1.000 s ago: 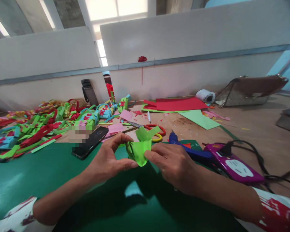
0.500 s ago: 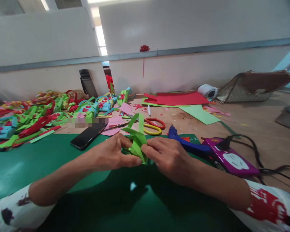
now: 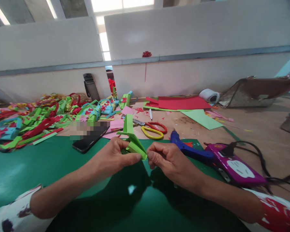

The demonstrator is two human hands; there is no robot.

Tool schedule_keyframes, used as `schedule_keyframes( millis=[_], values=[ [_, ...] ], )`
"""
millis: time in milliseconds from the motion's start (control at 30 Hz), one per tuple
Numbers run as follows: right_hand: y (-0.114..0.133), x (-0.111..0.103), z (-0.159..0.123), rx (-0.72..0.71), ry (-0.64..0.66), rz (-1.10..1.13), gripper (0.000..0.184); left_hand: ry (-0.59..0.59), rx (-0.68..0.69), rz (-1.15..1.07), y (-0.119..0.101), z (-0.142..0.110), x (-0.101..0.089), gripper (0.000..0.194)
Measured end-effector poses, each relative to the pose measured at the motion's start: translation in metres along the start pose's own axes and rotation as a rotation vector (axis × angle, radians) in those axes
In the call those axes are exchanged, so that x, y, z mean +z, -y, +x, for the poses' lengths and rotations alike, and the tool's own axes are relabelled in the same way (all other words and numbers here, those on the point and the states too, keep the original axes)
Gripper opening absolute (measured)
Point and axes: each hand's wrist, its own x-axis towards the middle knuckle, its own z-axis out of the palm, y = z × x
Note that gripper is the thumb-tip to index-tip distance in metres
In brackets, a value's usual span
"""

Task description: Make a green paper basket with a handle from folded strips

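Observation:
My left hand (image 3: 114, 154) pinches a small folded bright green paper basket (image 3: 135, 144) between thumb and fingers, with its strip handle standing up at the back. The basket is tilted above the green mat (image 3: 106, 193). Just right of its lower corner, my right hand (image 3: 172, 164) is closed in a pinch, thumb against curled fingers. Whether those fingertips touch the corner or hold anything small is hidden. Behind the hands lie scissors (image 3: 152, 132) with one red and one yellow handle loop. A blue glue gun (image 3: 193, 150) rests right of my right hand.
A purple power strip (image 3: 236, 167) with black cables lies at the right. Left of the hands is a black phone (image 3: 89, 139). Piled paper baskets and strips (image 3: 42, 119) fill the back left, near a grey bottle (image 3: 91, 87). Red paper sheets (image 3: 183, 102) and a handbag (image 3: 256, 92) stand behind.
My right hand has drawn back from the green paper basket to just beside its corner, fingers now curled tighter. The left hand has tilted the basket, and the view has shifted slightly upward.

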Motion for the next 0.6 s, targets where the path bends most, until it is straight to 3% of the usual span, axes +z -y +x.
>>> schedule_keyframes(
  millis=[333, 600],
  values=[
    [0.0024, 0.0051, 0.0014, -0.014, -0.061, -0.289, 0.036, 0.065, 0.016, 0.142, 0.0028, -0.0007, 0.0096, 0.016],
    [0.0033, 0.003, 0.0001, 0.078, -0.014, -0.254, 0.035, 0.106, 0.056, 0.146, 0.0017, 0.0008, 0.0092, 0.017]
  ],
)
